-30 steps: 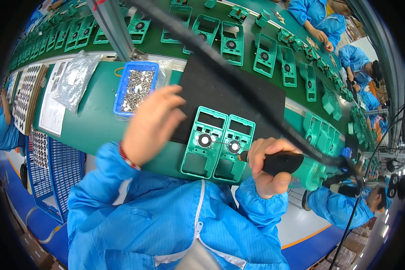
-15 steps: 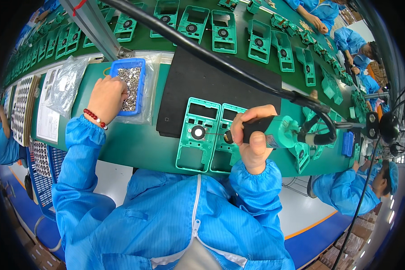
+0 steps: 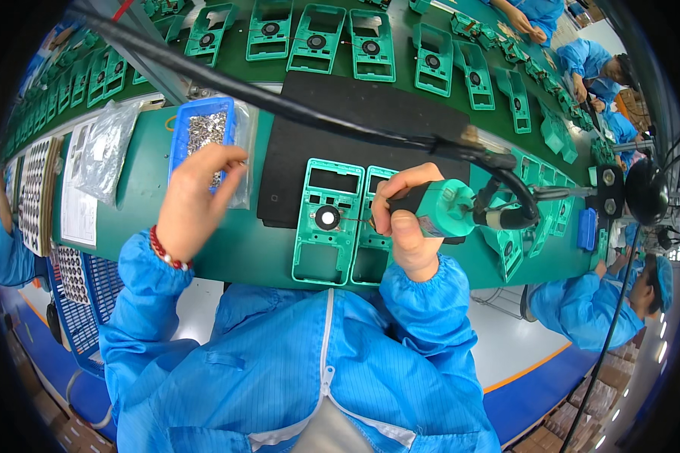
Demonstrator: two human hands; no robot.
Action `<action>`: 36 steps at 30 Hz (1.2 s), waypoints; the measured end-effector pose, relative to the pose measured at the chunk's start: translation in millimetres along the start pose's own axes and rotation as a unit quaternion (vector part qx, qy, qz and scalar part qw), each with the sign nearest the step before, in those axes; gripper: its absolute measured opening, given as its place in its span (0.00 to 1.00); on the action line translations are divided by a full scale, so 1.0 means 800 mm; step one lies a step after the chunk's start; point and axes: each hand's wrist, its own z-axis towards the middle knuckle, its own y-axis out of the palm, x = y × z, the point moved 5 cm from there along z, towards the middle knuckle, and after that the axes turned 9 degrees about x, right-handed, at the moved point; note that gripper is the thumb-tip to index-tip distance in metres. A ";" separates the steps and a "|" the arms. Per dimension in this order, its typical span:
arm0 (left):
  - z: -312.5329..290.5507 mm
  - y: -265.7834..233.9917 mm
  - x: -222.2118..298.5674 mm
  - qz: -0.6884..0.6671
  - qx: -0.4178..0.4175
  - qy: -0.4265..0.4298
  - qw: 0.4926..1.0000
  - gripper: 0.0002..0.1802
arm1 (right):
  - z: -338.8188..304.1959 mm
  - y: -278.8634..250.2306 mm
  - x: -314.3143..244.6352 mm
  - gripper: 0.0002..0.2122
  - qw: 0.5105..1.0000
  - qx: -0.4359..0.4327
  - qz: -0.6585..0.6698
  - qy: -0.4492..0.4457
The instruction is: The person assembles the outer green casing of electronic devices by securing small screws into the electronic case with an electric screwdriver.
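Observation:
My right hand point(image 3: 409, 230) is closed around a black and green electric screwdriver point(image 3: 447, 210), held almost level over the bench. Under its tip, two green plastic housings point(image 3: 304, 245) lie side by side, partly on a black mat. A round part with a white centre point(image 3: 327, 218) sits in the left housing; my right hand covers some of the other one. My left hand point(image 3: 196, 200) hovers at the near side of a blue bin point(image 3: 180, 143) of small metal screws. Its thumb and forefinger tips are close together; anything between them is too small to make out.
A black cable point(image 3: 317, 117) crosses above the black mat point(image 3: 378, 102). Several green housings with round black parts point(image 3: 316, 42) line the far belt. A plastic bag point(image 3: 109, 155) lies at left. Co-workers in blue sit at the right, one near the bench edge point(image 3: 582, 302).
My left hand has come out of the screw bin and moved nearer to me and to the right. My right hand with the electric screwdriver has shifted slightly left and up.

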 end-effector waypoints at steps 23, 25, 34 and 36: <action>-0.079 0.172 0.147 -0.165 -0.150 0.273 0.936 0.15 | -0.003 -0.012 -0.014 0.27 0.999 0.023 -0.014 -0.041; -0.077 0.175 0.143 -0.199 -0.169 0.245 0.934 0.13 | -0.008 -0.006 -0.014 0.27 0.998 0.027 -0.010 -0.054; -0.073 0.134 0.123 -0.144 -0.035 0.184 0.972 0.14 | -0.011 -0.024 -0.074 0.29 0.991 -0.020 0.076 -0.106; -0.071 0.128 0.117 -0.120 0.002 0.177 0.977 0.15 | -0.022 -0.023 -0.081 0.31 0.978 -0.070 0.173 -0.094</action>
